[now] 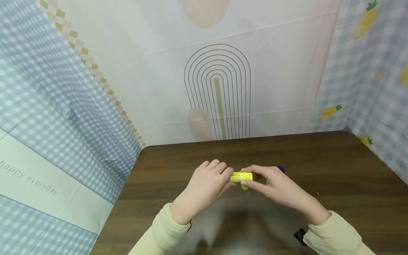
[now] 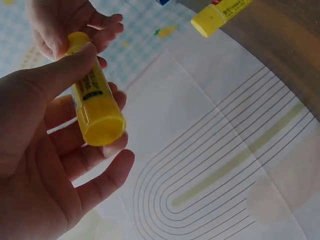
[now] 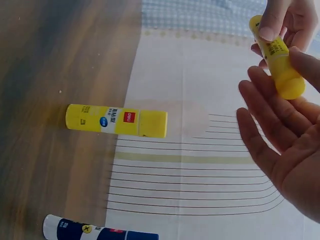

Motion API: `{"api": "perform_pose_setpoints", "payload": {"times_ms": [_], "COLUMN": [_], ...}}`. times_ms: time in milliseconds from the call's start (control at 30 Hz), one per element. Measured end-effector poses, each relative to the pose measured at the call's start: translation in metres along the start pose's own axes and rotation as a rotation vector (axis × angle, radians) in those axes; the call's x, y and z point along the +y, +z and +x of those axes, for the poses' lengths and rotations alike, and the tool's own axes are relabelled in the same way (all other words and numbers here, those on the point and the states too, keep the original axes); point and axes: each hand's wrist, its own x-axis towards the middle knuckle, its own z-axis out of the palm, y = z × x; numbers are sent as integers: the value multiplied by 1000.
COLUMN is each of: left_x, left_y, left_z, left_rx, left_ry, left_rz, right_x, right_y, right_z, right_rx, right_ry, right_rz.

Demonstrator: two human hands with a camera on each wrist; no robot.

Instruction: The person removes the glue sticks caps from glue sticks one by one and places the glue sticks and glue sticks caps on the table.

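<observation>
My left hand (image 1: 207,180) grips a yellow glue stick (image 2: 92,90) with the thumb pressed along its side and fingers behind. At the other end of this stick, my right hand (image 1: 280,184) pinches the yellow cap (image 1: 246,176) between thumb and fingers. The stick is held roughly level above the table in the head view. A second yellow glue stick (image 3: 117,121) stands on the table near the hands, largely hidden behind the held one in the head view. Beside it is a dark blue and white glue stick (image 3: 100,229), partly covered by my right hand in the head view.
The brown wooden table (image 1: 172,159) backs onto a white cloth (image 1: 153,88) printed with an arch of lines. Blue checked cloth (image 1: 79,106) hangs along the left side, and more checked cloth (image 1: 369,88) hangs on the right.
</observation>
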Motion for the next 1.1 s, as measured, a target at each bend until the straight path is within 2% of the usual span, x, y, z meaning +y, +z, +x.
{"api": "perform_pose_setpoints", "payload": {"times_ms": [133, 400, 533, 633, 767, 1000, 1100], "left_x": [1, 2, 4, 5, 5, 7, 9], "left_y": [-2, -6, -8, -8, -8, -8, -8], "left_z": [0, -2, -1, -1, -2, -3, -3], "left_rx": [-5, 6, 14, 0, -18, 6, 21], "left_ry": [23, 75, 91, 89, 85, 60, 65], "left_rz": [-1, 9, 19, 11, 12, 31, 44], "right_x": [1, 10, 13, 13, 11, 8, 7], "right_y": [0, 7, 8, 7, 6, 2, 2], "right_z": [-2, -8, -11, -11, -12, -16, -16], "right_rx": [32, 152, 214, 225, 199, 118, 104], "right_ry": [-32, -321, -415, -457, -427, -194, -158], "right_rz": [-33, -122, -173, -198, -194, -79, -35]}}
